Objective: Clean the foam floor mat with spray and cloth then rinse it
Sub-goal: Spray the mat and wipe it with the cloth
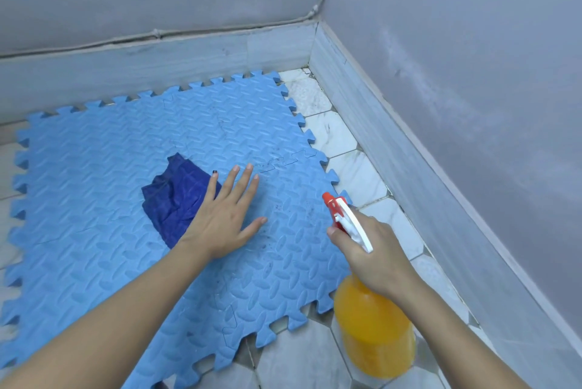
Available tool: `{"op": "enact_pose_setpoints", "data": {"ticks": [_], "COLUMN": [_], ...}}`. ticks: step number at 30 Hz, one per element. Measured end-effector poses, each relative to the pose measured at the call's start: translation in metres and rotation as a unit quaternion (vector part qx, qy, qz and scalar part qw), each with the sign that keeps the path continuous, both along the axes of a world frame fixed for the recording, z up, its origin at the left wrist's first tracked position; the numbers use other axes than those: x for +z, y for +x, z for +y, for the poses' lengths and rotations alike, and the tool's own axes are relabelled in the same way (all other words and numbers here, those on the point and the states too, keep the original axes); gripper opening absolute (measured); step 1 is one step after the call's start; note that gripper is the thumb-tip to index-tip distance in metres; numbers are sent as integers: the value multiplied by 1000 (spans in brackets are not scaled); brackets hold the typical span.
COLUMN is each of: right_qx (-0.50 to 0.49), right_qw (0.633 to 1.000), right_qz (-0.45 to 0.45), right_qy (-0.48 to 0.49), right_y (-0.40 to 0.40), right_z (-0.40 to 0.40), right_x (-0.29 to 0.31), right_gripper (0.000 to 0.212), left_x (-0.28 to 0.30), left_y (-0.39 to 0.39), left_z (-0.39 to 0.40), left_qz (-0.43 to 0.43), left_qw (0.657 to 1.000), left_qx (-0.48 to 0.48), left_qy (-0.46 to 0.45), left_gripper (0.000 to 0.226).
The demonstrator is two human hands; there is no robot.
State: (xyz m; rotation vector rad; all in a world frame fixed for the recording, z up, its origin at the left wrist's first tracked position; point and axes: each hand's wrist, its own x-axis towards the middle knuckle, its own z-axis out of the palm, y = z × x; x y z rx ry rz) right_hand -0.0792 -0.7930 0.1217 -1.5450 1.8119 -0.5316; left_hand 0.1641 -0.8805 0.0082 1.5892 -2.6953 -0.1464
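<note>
A light blue foam floor mat (110, 187) of interlocking tiles lies on the tiled floor, with dark specks near its right side. A crumpled dark blue cloth (174, 196) rests on the middle of the mat. My left hand (226, 215) lies flat on the mat with fingers spread, its outer edge over the cloth's right side. My right hand (371, 256) grips the neck of a spray bottle (374, 332) filled with orange liquid. The bottle's red and white spray head (343, 215) points left over the mat's right edge.
White hexagonal floor tiles (340, 136) run along the mat's right and near sides. A grey skirting board (157, 64) and grey walls (472, 73) close the corner at the far right. A thin cable runs along the top of the far skirting.
</note>
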Motion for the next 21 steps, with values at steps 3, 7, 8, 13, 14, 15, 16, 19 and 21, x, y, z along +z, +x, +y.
{"op": "enact_pose_setpoints", "data": {"ticks": [3, 7, 8, 13, 14, 15, 16, 19, 21], "right_qx": [17, 27, 24, -2, -16, -38, -61, -110, -136], "right_qw": [1000, 999, 999, 999, 999, 999, 998, 992, 987], "right_qz": [9, -3, -12, -25, -27, -32, -36, -28, -20], "right_qy": [0, 30, 39, 29, 23, 15, 0, -51, -82], "right_y": [13, 16, 13, -7, -13, -22, -33, -69, -92], "right_z": [-6, -9, -9, 6, 11, 16, 21, 33, 41], "right_x": [-4, -9, -10, -13, -11, -9, -5, 10, 17], "right_gripper": [34, 27, 21, 30, 30, 28, 24, 13, 13], "left_x": [-4, -7, -7, -1, 3, 7, 13, 32, 44], "left_y": [12, 22, 22, 11, 7, 1, -6, -30, -53], "left_z": [9, 16, 16, 6, 1, -5, -11, -30, -40], "left_qz": [9, 20, 21, 22, 21, 17, 12, 5, 16], "left_qw": [999, 998, 998, 999, 1000, 999, 999, 996, 993], "left_qx": [28, 47, 48, 12, -5, -24, -43, -90, -113], "left_qy": [15, 28, 30, 29, 23, 13, 2, -28, -42], "left_gripper": [77, 76, 76, 79, 80, 80, 80, 80, 81]}}
